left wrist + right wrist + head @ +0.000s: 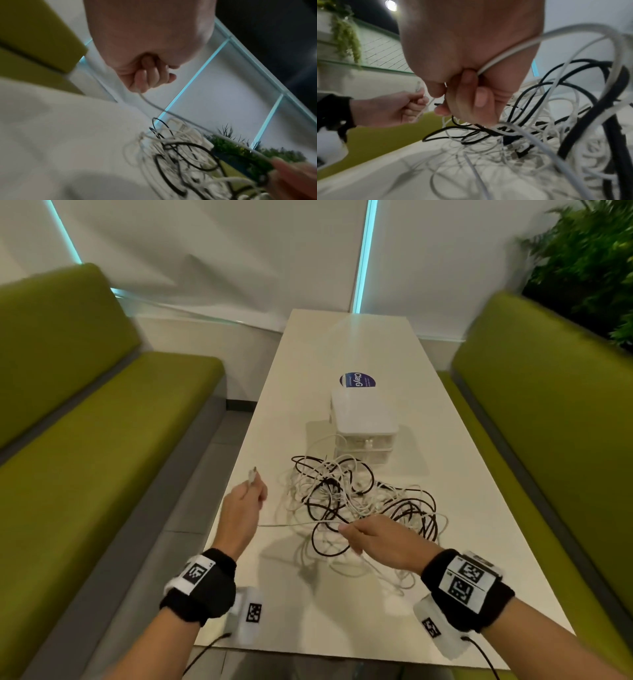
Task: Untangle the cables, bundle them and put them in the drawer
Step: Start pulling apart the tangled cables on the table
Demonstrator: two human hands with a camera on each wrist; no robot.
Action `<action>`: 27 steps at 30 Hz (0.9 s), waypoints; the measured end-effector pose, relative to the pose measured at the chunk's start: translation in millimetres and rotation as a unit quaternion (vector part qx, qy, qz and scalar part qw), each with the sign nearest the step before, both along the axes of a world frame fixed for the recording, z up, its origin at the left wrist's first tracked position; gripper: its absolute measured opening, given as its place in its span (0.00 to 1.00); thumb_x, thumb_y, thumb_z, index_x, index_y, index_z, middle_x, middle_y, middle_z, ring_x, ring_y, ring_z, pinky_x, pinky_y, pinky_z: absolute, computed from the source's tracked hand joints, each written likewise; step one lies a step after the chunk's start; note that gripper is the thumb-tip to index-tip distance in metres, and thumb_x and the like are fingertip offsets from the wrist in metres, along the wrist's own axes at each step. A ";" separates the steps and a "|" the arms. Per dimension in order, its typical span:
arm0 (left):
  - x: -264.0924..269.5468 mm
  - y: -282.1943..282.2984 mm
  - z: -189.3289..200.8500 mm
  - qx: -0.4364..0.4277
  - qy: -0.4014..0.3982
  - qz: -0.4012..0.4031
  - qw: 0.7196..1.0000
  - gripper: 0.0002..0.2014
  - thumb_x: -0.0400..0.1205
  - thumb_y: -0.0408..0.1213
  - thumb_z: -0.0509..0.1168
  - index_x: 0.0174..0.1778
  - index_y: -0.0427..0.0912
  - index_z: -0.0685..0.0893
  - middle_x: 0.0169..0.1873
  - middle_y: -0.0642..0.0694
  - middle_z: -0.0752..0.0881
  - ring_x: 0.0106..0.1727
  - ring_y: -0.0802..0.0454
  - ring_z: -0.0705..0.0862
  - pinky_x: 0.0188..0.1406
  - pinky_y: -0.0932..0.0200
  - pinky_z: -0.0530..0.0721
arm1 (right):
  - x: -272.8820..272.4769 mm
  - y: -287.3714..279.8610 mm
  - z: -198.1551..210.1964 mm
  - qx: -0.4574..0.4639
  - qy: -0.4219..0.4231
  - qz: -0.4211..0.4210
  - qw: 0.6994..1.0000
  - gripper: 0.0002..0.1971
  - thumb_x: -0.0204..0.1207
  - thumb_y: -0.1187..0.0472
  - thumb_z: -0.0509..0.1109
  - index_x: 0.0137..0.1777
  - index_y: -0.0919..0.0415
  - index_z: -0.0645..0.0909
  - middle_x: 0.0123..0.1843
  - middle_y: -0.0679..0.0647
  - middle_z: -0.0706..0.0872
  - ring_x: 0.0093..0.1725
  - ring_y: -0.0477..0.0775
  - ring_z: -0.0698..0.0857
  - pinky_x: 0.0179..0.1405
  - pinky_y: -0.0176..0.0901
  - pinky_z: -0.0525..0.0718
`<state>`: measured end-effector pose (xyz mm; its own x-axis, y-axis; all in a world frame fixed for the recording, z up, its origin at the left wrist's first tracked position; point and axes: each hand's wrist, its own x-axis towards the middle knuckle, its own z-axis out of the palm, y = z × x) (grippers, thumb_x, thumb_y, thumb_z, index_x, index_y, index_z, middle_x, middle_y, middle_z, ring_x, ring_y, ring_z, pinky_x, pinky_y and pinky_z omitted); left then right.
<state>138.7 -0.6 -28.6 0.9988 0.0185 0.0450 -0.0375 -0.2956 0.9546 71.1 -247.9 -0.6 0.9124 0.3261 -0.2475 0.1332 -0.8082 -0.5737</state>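
Note:
A tangle of white and black cables [359, 508] lies on the white table [445, 474], in front of a small white drawer unit [363, 422]. My left hand [245, 501] is raised over the table's left edge and grips the plug end of a white cable [294, 523], whose connector sticks up above the fist. That cable runs taut to my right hand [356, 534], which pinches it above the near side of the pile. In the right wrist view the right hand [464, 97] curls round the white cable [505, 54]. The left wrist view shows the left hand [150, 77] fisted on the cable [154, 105].
Green benches [85, 440] flank the table on both sides. A round blue sticker [358, 380] lies behind the drawer unit. A potted plant [589, 261] stands at the back right. A small white device [250, 614] sits under my left wrist.

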 end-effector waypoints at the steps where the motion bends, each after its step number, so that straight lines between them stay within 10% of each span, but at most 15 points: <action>1: 2.2 5.4 4.0 0.008 -0.013 0.009 1.000 0.27 0.89 0.58 0.48 0.24 0.50 0.68 0.18 0.57 0.65 0.25 0.55 0.60 0.30 0.55 0.60 | 0.6 -0.6 -2.8 -0.027 -0.006 0.015 0.999 0.28 0.85 0.37 0.52 0.31 0.56 0.72 0.27 0.47 0.75 0.27 0.46 0.73 0.37 0.48 0.74; 10: 7.2 38.5 31.8 0.113 -0.061 0.089 0.988 0.26 0.90 0.48 0.47 0.28 0.40 0.74 0.25 0.45 0.72 0.28 0.48 0.67 0.32 0.54 0.65 | 2.8 -15.6 2.1 -0.091 -0.010 -0.007 0.996 0.27 0.86 0.39 0.54 0.28 0.56 0.64 0.25 0.49 0.69 0.25 0.48 0.68 0.29 0.43 0.66; 13: -10.3 3.7 36.1 0.147 -0.069 -0.037 0.986 0.20 0.88 0.48 0.50 0.38 0.48 0.84 0.31 0.50 0.80 0.33 0.52 0.77 0.34 0.59 0.72 | 0.5 -4.8 4.2 -0.118 -0.040 -0.008 0.992 0.27 0.87 0.41 0.52 0.30 0.56 0.67 0.26 0.50 0.72 0.26 0.47 0.71 0.28 0.42 0.66; 17: -31.0 -56.1 37.1 0.205 -0.118 -0.255 0.937 0.19 0.89 0.49 0.49 0.66 0.54 0.82 0.63 0.57 0.83 0.61 0.61 0.81 0.61 0.65 0.76 | 2.3 15.7 8.0 -0.135 -0.095 0.027 0.986 0.26 0.88 0.42 0.51 0.42 0.59 0.81 0.35 0.54 0.83 0.39 0.57 0.83 0.39 0.47 0.75; 21: -38.7 -75.9 33.8 0.302 -0.116 -0.313 0.893 0.16 0.90 0.49 0.49 0.54 0.48 0.81 0.52 0.52 0.86 0.53 0.49 0.83 0.51 0.53 0.78 | 4.6 10.8 8.8 -0.170 -0.133 0.068 0.974 0.19 0.89 0.51 0.53 0.60 0.60 0.83 0.53 0.61 0.88 0.52 0.64 0.86 0.50 0.54 0.83; 24: -38.6 -73.7 29.5 0.387 -0.156 -0.293 0.860 0.17 0.90 0.53 0.47 0.46 0.51 0.77 0.46 0.49 0.87 0.48 0.46 0.84 0.45 0.51 0.75 | 1.9 5.4 6.4 -0.177 -0.148 0.071 0.970 0.26 0.87 0.41 0.48 0.59 0.55 0.83 0.47 0.59 0.89 0.48 0.61 0.86 0.41 0.48 0.79; 27: -29.9 -55.9 35.2 0.353 -0.157 -0.256 0.886 0.24 0.87 0.57 0.45 0.45 0.51 0.84 0.44 0.46 0.90 0.48 0.45 0.86 0.46 0.51 0.78 | -5.2 -0.6 5.1 -0.113 -0.143 0.057 0.982 0.29 0.79 0.31 0.42 0.43 0.49 0.78 0.32 0.51 0.82 0.35 0.53 0.82 0.34 0.45 0.70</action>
